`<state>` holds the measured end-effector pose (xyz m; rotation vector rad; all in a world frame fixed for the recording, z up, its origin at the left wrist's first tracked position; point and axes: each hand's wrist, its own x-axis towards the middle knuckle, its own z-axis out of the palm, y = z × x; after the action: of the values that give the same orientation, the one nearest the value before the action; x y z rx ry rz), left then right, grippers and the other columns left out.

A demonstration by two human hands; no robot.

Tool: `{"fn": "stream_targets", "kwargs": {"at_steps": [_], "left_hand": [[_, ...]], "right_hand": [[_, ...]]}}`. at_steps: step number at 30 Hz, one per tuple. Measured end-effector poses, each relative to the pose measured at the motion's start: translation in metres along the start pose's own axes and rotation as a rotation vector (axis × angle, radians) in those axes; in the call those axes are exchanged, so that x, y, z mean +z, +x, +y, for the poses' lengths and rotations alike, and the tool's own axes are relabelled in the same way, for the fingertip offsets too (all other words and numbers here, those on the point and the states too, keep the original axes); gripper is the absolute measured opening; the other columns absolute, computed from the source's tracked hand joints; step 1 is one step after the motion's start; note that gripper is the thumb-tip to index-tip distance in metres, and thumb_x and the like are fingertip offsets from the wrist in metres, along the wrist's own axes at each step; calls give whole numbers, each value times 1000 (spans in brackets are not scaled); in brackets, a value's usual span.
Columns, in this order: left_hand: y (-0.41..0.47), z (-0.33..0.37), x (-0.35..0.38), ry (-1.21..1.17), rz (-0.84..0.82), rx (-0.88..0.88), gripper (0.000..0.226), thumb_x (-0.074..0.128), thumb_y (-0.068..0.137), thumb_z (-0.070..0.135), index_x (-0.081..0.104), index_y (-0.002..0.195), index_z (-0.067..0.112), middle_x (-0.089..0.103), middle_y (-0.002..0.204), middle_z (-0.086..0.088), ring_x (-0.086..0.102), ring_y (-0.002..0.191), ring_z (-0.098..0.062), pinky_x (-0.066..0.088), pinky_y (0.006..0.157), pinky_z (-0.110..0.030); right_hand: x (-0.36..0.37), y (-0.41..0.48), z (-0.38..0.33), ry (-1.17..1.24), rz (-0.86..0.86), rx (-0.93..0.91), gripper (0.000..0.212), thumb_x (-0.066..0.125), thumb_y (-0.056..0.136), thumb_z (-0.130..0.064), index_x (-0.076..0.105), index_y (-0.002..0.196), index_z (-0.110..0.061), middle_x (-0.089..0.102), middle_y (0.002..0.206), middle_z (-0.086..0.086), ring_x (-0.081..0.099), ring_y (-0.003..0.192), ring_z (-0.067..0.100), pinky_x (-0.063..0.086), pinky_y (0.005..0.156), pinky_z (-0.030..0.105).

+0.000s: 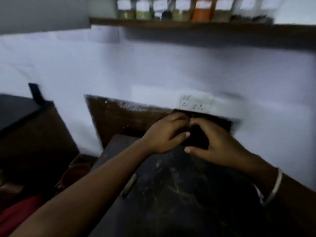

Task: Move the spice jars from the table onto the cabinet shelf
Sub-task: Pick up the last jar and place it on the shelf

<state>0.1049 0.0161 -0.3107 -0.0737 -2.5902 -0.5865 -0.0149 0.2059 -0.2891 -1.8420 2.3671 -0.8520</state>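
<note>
Several labelled spice jars stand in a row on a dark wooden shelf (188,25) high on the wall, among them one with orange powder (202,11). The view is blurred. Below, at the far edge of a dark table (171,194), my left hand (165,132) and my right hand (217,144) close from both sides around a small dark object (198,137). Fingertips meet over its top and thumbs press its near side. The object is mostly hidden and too dark to identify.
A brown board (123,115) leans on the white wall behind the table, next to a wall socket (195,103). A metal handle (130,183) lies on the table. A dark cabinet (25,134) stands at left, red cloth (17,214) below it.
</note>
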Motion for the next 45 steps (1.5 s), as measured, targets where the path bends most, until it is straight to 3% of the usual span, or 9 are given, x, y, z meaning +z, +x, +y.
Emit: {"fn": "stream_targets", "kwargs": {"at_steps": [3,7,14,23,30,34,37,40,45], "left_hand": [[-88,-43,26,9,-128,-430,31,63,101,34,72,123,15,61,133,-7,59,123,-25,49,100,-39],[-168,-85,47,83,-328,-979,52,62,100,40,52,147,20,48,150,-12,52,133,-30,46,108,-43],[-225,-99,91,-60,-377,-1308,83,59,102,36,4,164,39,10,169,-19,32,149,-44,32,121,-56],[-225,-80,106,-86,-410,-1170,96,76,88,41,16,163,35,23,158,-18,44,138,-40,44,113,-47],[-196,-42,106,-476,-233,-1098,34,65,98,26,65,132,17,61,132,-16,63,116,-31,53,103,-48],[-152,-10,64,-766,-309,-916,36,47,101,44,63,123,20,70,115,-16,71,87,-22,58,65,-32],[-120,15,29,-737,-265,-757,44,48,96,55,63,122,23,70,103,-5,67,68,-6,48,50,-18],[-98,38,9,-806,-64,-654,52,48,99,61,65,118,15,65,93,-2,59,70,-15,44,53,-23],[-92,84,25,-1008,191,-625,47,39,100,57,65,131,33,73,122,-2,70,107,-24,57,88,-49]], "right_hand": [[75,-30,-12,29,-285,57,86,71,78,-69,39,150,-34,43,156,-9,42,142,8,32,113,19],[136,-53,-38,72,-513,34,81,71,83,-63,31,150,-42,37,160,-12,44,142,10,42,111,31],[168,-76,-69,93,-721,-21,79,70,86,-59,35,153,-35,39,159,-10,44,141,11,40,114,29],[170,-87,-53,138,-677,121,67,71,85,-59,45,143,-39,48,150,-15,51,132,6,48,107,34],[175,-80,-23,63,-526,185,71,78,80,-51,46,141,-34,45,149,-10,50,134,14,47,105,33],[163,-78,-9,215,-507,182,106,86,71,-48,18,152,-51,31,161,-11,35,145,4,41,115,31],[141,-77,-16,544,-374,250,108,86,64,-51,15,144,-66,45,137,-31,50,120,-21,50,88,6],[116,-78,-20,891,-156,331,100,87,63,-41,35,149,-39,65,128,-9,65,118,2,60,81,21],[84,-83,-32,1377,79,295,90,78,71,-22,38,149,-43,66,134,5,67,121,31,60,85,46]]}}
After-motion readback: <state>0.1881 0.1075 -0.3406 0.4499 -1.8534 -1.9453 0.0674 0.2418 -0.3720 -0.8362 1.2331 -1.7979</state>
